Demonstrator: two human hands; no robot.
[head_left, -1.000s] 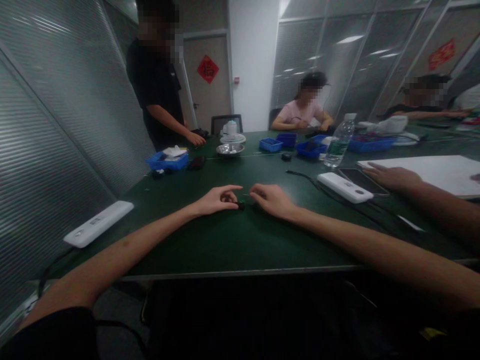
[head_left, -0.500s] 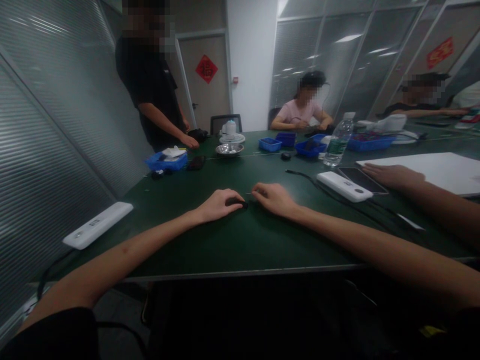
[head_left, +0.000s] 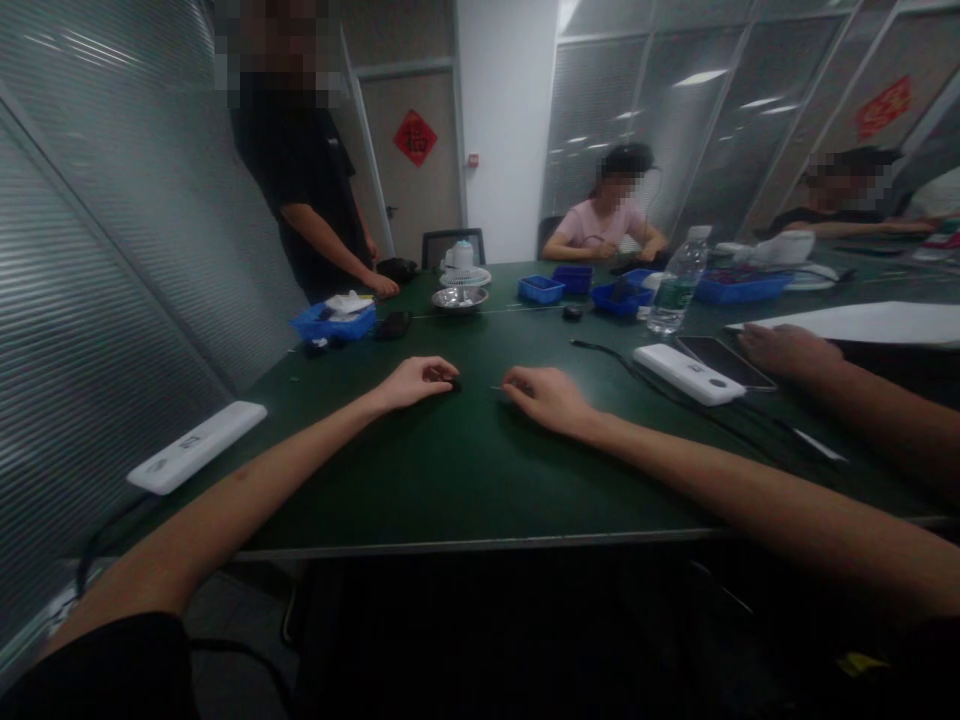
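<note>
My left hand [head_left: 415,382] is over the green table [head_left: 450,480] with its fingers curled. A small black object [head_left: 454,384] sits at its fingertips and is mostly covered, so its kind is unclear. To the right, apart from it, my right hand [head_left: 547,398] rests low over the table with fingers bent and pinched. From those fingertips a thin, pale, needle-like piece [head_left: 496,388] points left. Its other end is hidden in the fingers.
White power banks with cables lie at left [head_left: 196,447] and right [head_left: 688,374]. Beyond are a water bottle [head_left: 677,285], a metal bowl [head_left: 459,300] and several blue trays [head_left: 540,290]. A neighbour's hand [head_left: 791,350] holds a white sheet [head_left: 885,322] by a phone [head_left: 724,362]. Other people are around the table.
My left hand has moved left and slightly away from me with the small black object. My right hand stays in place. The neighbour's hand and white sheet at right have shifted.
</note>
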